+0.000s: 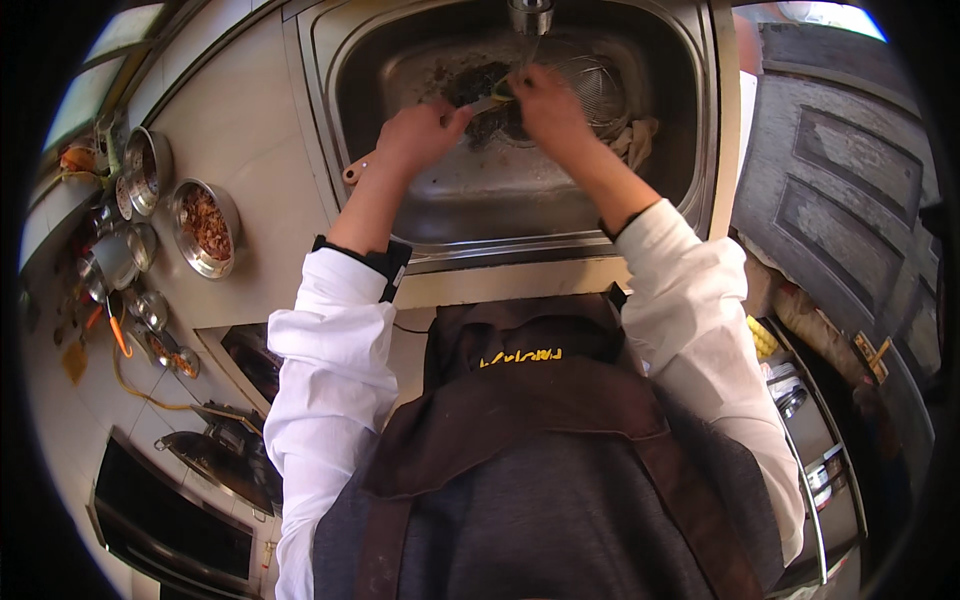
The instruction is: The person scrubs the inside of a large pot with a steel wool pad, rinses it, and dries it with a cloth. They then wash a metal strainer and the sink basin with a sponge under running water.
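Note:
Over the stainless-steel sink (525, 244), both my hands work close together below the faucet (531, 16), where a thin stream of water seems to run. My left hand (420, 136) grips a pale, flat, narrow object (484, 106). Pinched in my right hand (551, 105) is a small green and yellowish piece (502, 91), touching that object's far end; its kind is unclear. A light-coloured handle with a hole (357, 171) sticks out by my left wrist at the sink's left rim. Whether it joins the pale object is hidden.
In the sink lie dark scraps (480, 79), a wire-mesh strainer (600, 90) and a crumpled pale cloth (637, 142). Left on the counter stands a steel bowl of reddish-brown food (204, 225), near other steel bowls (146, 169). A wok (217, 465) is farther down; a shelf rack (814, 435) stands right.

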### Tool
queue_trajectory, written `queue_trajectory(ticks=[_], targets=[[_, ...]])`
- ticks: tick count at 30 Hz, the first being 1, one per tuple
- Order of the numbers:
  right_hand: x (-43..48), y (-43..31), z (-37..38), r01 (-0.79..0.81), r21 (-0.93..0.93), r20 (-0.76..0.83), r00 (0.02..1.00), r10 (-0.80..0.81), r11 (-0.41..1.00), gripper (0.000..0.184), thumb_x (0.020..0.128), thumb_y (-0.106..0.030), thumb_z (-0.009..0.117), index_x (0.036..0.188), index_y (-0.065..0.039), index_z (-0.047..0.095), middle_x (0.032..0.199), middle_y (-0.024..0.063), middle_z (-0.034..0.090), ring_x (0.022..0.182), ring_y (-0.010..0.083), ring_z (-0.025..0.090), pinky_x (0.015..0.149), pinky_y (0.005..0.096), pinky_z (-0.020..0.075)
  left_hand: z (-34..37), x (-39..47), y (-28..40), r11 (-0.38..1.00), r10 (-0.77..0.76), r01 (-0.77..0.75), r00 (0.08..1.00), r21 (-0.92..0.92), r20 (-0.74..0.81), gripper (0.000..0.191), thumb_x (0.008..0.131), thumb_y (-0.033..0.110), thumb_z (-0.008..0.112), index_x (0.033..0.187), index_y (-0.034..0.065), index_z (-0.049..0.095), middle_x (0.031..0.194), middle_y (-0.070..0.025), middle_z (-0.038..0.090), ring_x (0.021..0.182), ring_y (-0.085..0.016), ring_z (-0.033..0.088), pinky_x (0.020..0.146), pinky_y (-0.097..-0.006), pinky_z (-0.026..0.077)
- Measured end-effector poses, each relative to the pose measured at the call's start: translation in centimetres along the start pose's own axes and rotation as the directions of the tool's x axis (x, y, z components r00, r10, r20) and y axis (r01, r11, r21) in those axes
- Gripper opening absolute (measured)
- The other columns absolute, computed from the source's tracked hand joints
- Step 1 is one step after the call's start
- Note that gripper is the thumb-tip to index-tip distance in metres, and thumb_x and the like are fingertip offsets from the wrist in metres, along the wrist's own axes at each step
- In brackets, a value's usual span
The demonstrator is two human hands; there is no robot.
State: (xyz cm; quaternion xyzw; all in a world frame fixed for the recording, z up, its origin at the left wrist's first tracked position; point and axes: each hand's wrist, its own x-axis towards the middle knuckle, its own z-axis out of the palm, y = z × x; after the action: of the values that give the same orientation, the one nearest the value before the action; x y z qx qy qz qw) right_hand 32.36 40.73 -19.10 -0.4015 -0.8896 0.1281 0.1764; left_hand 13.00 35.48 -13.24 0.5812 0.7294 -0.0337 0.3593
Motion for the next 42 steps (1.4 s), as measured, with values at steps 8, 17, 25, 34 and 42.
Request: queue_trajectory(ticks=[8,17,25,34,42], targets=[[-3.4,2.0,-0.4,0.013,0.376,0.029,0.999,-0.026,0.926,0.041,0.074,0.004,0.057,0.113,-0.006,0.063,0.106,0.0141,0.047,0.094,0.0292,0.050,0.080,0.0358,0.0439,0.3,-2.4,-0.9,0.992,-0.050,0.043,0.997,0.116,0.051,0.042,0.086,0.043,0.050,0.105,0.0076,0.063,0.091,-0.0155,0.066,0.088,-0.035,0.062,0.079,-0.0431,0.049],[-3.6,2.5,0.3,-0.094,0.332,0.062,0.995,0.078,0.939,0.039,0.073,0.002,0.059,0.111,-0.008,0.064,0.101,0.0126,0.048,0.099,0.0304,0.049,0.083,0.0386,0.0439,4.3,1.6,0.8,0.996,0.084,-0.084,0.996,-0.006,0.033,0.041,0.086,0.040,0.052,0.103,0.0045,0.062,0.086,-0.0194,0.065,0.083,-0.038,0.062,0.074,-0.0462,0.050],[-0.4,3.5,-0.5,-0.257,0.345,0.055,0.966,0.254,0.902,0.037,0.076,0.000,0.055,0.110,-0.009,0.064,0.100,0.0133,0.051,0.092,0.0318,0.052,0.080,0.0380,0.0461,4.2,-4.1,-0.3,0.991,-0.128,0.122,0.984,-0.056,-0.126,0.029,0.085,0.036,0.056,0.096,0.0088,0.058,0.078,-0.0154,0.064,0.080,-0.037,0.062,0.070,-0.0468,0.048],[0.5,-0.5,1.0,-0.035,0.269,0.015,0.999,0.032,0.963,0.036,0.077,-0.006,0.058,0.110,-0.019,0.065,0.099,0.0121,0.053,0.091,0.0300,0.054,0.079,0.0375,0.0468,2.6,-7.3,-0.4,0.994,-0.088,0.099,0.969,0.036,-0.233,0.025,0.086,0.033,0.055,0.091,0.0087,0.056,0.070,-0.0164,0.063,0.073,-0.039,0.061,0.064,-0.0501,0.047],[-0.1,-2.4,0.8,0.204,0.285,-0.041,0.979,-0.201,0.937,0.038,0.072,-0.011,0.062,0.108,-0.023,0.067,0.101,0.0094,0.053,0.101,0.0305,0.049,0.089,0.0417,0.0410,3.6,-10.2,-0.3,0.991,-0.071,0.092,0.978,0.099,-0.198,0.022,0.087,0.030,0.054,0.087,0.0078,0.052,0.066,-0.0141,0.062,0.065,-0.036,0.062,0.057,-0.0476,0.047]])
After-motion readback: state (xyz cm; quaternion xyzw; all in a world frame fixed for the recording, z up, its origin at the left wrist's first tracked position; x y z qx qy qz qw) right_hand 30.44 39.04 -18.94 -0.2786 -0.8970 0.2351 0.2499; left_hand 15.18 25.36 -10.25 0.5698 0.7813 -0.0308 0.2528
